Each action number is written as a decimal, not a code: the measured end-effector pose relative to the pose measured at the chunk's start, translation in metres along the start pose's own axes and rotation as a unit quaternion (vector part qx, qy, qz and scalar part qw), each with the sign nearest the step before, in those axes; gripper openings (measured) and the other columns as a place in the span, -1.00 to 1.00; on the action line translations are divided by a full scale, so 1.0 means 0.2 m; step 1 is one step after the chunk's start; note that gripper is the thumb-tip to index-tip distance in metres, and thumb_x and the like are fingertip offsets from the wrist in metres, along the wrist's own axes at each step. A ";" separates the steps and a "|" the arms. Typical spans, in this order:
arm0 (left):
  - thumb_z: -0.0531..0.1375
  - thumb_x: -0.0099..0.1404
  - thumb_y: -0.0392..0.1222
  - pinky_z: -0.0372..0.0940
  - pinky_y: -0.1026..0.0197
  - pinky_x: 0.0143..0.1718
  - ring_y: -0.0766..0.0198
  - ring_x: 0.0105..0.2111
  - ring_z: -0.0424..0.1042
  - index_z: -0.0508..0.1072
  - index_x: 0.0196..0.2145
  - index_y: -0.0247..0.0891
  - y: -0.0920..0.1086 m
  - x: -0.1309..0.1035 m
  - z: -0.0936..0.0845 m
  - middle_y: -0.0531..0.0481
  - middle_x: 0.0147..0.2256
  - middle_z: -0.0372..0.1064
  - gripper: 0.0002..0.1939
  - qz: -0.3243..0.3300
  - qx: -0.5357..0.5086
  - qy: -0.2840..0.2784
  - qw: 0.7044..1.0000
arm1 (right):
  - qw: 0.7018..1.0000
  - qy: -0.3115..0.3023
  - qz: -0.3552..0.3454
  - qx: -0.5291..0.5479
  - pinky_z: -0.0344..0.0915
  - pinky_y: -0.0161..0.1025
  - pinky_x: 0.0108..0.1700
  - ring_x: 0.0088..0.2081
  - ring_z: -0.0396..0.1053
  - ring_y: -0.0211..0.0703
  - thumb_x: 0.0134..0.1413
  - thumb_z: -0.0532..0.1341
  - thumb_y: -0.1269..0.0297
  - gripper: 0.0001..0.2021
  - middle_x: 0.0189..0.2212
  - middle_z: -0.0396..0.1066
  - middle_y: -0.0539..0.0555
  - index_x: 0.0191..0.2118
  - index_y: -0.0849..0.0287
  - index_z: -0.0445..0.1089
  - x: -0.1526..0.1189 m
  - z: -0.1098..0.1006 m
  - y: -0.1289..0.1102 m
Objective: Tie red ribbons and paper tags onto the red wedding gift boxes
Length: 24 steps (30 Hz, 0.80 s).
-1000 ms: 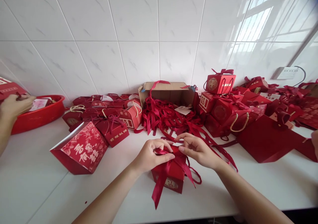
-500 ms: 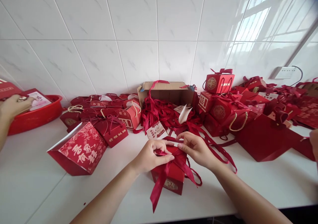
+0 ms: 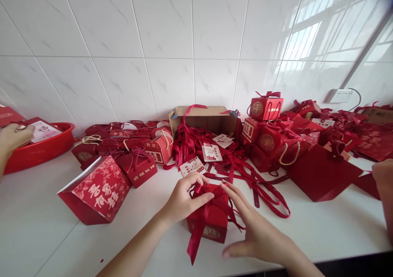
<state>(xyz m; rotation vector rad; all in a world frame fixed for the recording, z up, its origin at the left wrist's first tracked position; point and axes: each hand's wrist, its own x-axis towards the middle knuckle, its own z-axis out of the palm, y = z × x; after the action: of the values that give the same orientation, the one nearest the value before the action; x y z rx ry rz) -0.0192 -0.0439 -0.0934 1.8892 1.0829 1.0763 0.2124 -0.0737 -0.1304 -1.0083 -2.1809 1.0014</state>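
Observation:
A small red gift box with a gold emblem stands near the table's front edge, a red ribbon tied on its top and one end hanging down the front. My left hand pinches the ribbon at the knot, thumb and fingers closed on it. On the box's right side my right hand is spread, thumb well away from the fingers, its fingertips by the ribbon at the top rear. Behind the box lie printed cards on a heap of red ribbons.
An open cardboard box stands by the wall. Red boxes crowd the left; more boxes are stacked right. A large flower-printed box lies front left. Other people's hands show at a red basin and the right edge.
My right hand has opened and come nearer, down the box's right side. A white card now lies flat on the ribbons behind. My left hand stays at the knot. The view has shifted slightly.

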 end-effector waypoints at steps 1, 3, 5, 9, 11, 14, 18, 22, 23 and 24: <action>0.27 0.21 -0.10 0.29 0.19 -0.07 0.17 -0.13 0.45 0.37 -0.42 -0.22 -0.01 0.00 0.00 -0.07 -0.16 0.49 -0.81 0.005 -0.003 0.000 1.000 | 0.999 0.034 0.002 0.001 0.05 0.13 0.28 0.38 -0.28 0.22 -0.16 0.43 0.12 0.10 0.40 -0.40 0.14 0.37 -0.20 -0.32 -0.01 0.04 0.00; 0.19 0.30 -0.05 0.23 0.16 0.07 0.14 -0.01 0.40 0.45 -0.22 -0.21 -0.02 0.00 0.01 -0.09 -0.08 0.47 -0.81 0.012 -0.017 0.004 1.000 | 0.995 0.100 -0.015 0.006 0.07 0.08 0.29 0.38 -0.21 0.15 -0.05 0.37 0.26 -0.03 0.38 -0.30 0.15 0.36 -0.17 -0.24 -0.01 0.09 0.01; 0.11 0.36 -0.01 0.15 0.13 0.18 0.12 0.11 0.32 0.40 -0.01 -0.19 -0.04 0.00 0.01 -0.12 0.02 0.41 -0.68 0.011 -0.042 0.025 0.999 | 0.988 0.149 -0.042 0.003 0.11 0.07 0.27 0.34 -0.07 0.16 -0.06 0.36 0.31 -0.17 0.33 -0.13 0.19 0.31 -0.11 -0.01 -0.01 0.08 0.02; 0.01 0.40 0.07 0.15 0.07 0.20 0.11 0.15 0.28 0.30 0.09 -0.17 -0.06 0.01 -0.01 -0.13 0.09 0.34 -0.59 -0.008 -0.095 0.080 0.992 | 0.965 0.253 -0.063 -0.032 0.28 0.08 0.15 0.22 0.16 0.22 -0.10 0.39 0.23 -0.46 0.20 0.12 0.23 0.07 0.02 0.33 -0.07 -0.15 0.02; 0.04 0.38 0.07 0.17 0.05 0.20 0.11 0.15 0.28 0.35 0.03 -0.15 -0.06 0.01 -0.03 -0.11 0.08 0.34 -0.63 -0.025 -0.083 0.071 0.994 | 0.928 0.360 -0.084 -0.052 0.34 0.06 0.10 0.22 0.16 0.19 -0.08 0.38 0.24 -0.50 0.18 0.15 0.20 0.05 0.00 0.35 -0.08 -0.34 0.00; 0.11 0.34 0.05 0.17 0.02 0.19 0.08 0.12 0.31 0.43 -0.08 -0.14 -0.06 0.03 -0.06 -0.09 0.02 0.39 -0.70 -0.029 -0.010 0.055 0.998 | 0.825 0.551 -0.110 -0.060 0.35 0.09 0.06 0.09 0.32 0.11 -0.09 0.39 0.18 -0.42 0.11 0.22 0.18 0.10 -0.03 0.30 -0.01 -0.66 -0.04; 0.13 0.33 -0.03 0.29 0.02 0.08 0.08 0.05 0.38 0.45 -0.14 -0.14 -0.09 0.04 -0.06 -0.08 -0.03 0.43 -0.78 0.007 0.086 0.080 0.993 | 0.722 0.677 -0.011 -0.142 0.25 0.07 0.14 0.10 0.25 0.13 -0.18 0.42 0.08 -0.33 0.15 0.12 0.34 0.09 0.23 0.31 0.24 -0.98 0.01; 0.12 0.34 -0.12 0.34 0.05 0.03 0.08 0.03 0.41 0.47 -0.15 -0.15 -0.13 0.04 -0.07 -0.08 -0.05 0.45 -0.81 0.031 0.131 0.096 0.986 | 0.781 0.597 0.077 -0.169 0.08 0.12 0.24 0.21 0.11 0.20 -0.21 0.42 0.06 -0.31 0.18 0.10 0.33 0.07 0.24 0.32 0.41 -1.08 0.13; 0.12 0.34 -0.13 0.33 0.04 0.05 0.09 0.03 0.41 0.47 -0.15 -0.14 -0.14 0.05 -0.07 -0.07 -0.04 0.45 -0.82 0.034 0.135 0.099 0.985 | 0.787 0.584 0.085 -0.179 0.03 0.14 0.25 0.25 0.06 0.22 -0.21 0.42 0.02 -0.27 0.23 0.05 0.32 0.11 0.21 0.29 0.42 -1.07 0.14; 0.12 0.34 -0.14 0.32 0.04 0.07 0.09 0.03 0.41 0.47 -0.14 -0.14 -0.14 0.06 -0.08 -0.06 -0.04 0.45 -0.82 0.040 0.141 0.103 0.984 | 0.790 0.575 0.095 -0.191 -0.03 0.19 0.27 0.29 -0.03 0.26 -0.20 0.40 -0.03 -0.22 0.28 -0.02 0.31 0.16 0.17 0.24 0.41 -1.06 0.15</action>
<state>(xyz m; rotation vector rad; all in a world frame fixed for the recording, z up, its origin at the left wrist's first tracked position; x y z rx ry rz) -0.0394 -0.0197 -0.1074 2.0912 1.3464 1.2384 0.3267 0.0903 -0.0171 -1.4939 -1.2219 -0.1187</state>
